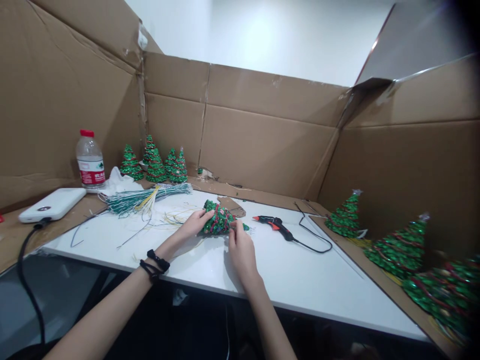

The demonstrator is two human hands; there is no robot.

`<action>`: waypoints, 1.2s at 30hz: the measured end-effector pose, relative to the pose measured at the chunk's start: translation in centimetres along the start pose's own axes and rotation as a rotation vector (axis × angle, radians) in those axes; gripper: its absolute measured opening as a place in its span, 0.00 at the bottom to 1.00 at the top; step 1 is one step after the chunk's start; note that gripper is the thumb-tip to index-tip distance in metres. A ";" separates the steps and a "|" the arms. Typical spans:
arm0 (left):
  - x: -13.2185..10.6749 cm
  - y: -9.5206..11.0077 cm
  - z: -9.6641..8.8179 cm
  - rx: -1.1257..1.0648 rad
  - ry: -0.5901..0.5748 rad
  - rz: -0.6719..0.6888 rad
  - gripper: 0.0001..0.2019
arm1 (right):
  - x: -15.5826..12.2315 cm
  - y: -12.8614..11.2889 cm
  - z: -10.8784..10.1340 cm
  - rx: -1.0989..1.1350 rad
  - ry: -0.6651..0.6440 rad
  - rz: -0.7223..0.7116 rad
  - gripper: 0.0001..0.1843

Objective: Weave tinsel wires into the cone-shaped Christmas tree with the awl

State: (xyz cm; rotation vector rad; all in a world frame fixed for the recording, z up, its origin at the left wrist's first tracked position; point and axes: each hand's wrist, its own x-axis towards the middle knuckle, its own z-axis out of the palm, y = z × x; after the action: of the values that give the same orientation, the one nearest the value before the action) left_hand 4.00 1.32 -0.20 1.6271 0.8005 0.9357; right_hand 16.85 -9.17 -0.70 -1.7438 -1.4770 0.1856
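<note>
A small green Christmas tree (pixel 221 218) with red garland lies on its side above the white board, its tip pointing right. My left hand (pixel 198 223) is closed around its base end. My right hand (pixel 240 245) has its fingers pinched together at the tree's upper part near the tip; whether they hold something small there is hidden. To the right, a black glue gun (pixel 275 226) with an orange nozzle and trigger rests on the board, its cord curling behind it. A flat piece of brown cardboard (pixel 231 206) lies just behind the tree.
A bundle of green and yellow wires (pixel 138 199) spreads on the left of the white board (pixel 315 285). Beyond it stand a water bottle (pixel 90 160), crumpled tissue (pixel 118 181), a white power bank (pixel 53 204) and several small trees (pixel 156 165). More trees (pixel 397 247) line the right edge. Cardboard walls (pixel 262 130) enclose the table.
</note>
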 end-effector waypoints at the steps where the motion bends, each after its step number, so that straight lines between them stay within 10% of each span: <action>1: -0.1 0.1 0.0 -0.020 -0.008 -0.009 0.19 | 0.0 0.0 0.0 -0.034 -0.016 -0.007 0.13; 36: -1.2 0.6 0.5 -0.098 -0.106 0.031 0.22 | -0.1 0.3 0.5 -0.128 -0.052 -0.135 0.12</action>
State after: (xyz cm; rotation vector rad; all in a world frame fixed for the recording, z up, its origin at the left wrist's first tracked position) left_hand 3.86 -0.07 0.05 1.5942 0.6487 0.8891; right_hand 16.79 -9.03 -1.28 -1.7432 -1.6697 0.0676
